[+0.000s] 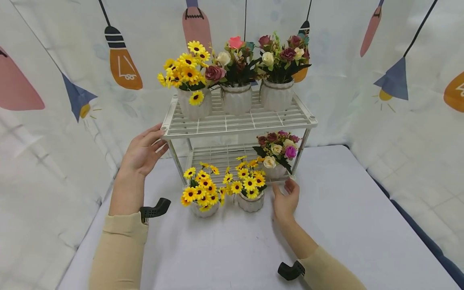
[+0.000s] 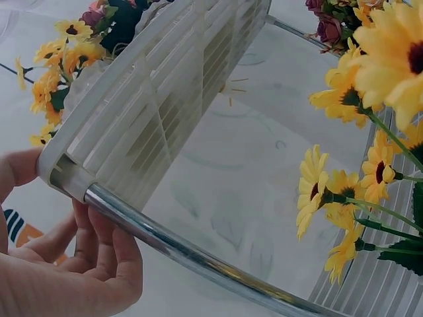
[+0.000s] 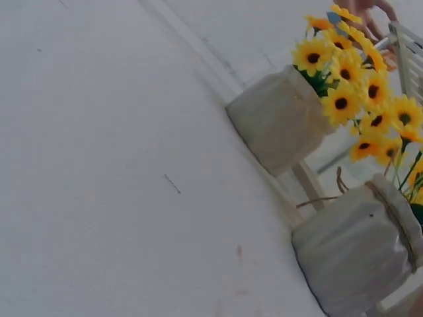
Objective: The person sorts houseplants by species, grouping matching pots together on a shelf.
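A white two-tier rack (image 1: 235, 123) with chrome legs stands on the table. My left hand (image 1: 143, 153) touches its top left corner, with the thumb and fairly straight fingers (image 2: 99, 244) on either side of the corner by the chrome leg (image 2: 185, 254). My right hand (image 1: 286, 199) lies relaxed on the table, fingertips just below the rack's front right foot (image 1: 292, 177). It holds nothing. Two white pots of yellow sunflowers (image 1: 204, 209) (image 1: 250, 201) stand in front of the rack between my hands. The right wrist view shows them as grey-white pots (image 3: 281, 119) (image 3: 357, 251).
Three flower pots fill the top shelf: sunflowers (image 1: 193, 102), mixed roses (image 1: 236, 98) and dark roses (image 1: 276, 94). A rose pot (image 1: 277, 151) sits at the right of the lower shelf. A printed curtain (image 1: 398, 121) closes in the white table (image 1: 344, 225) behind and on both sides.
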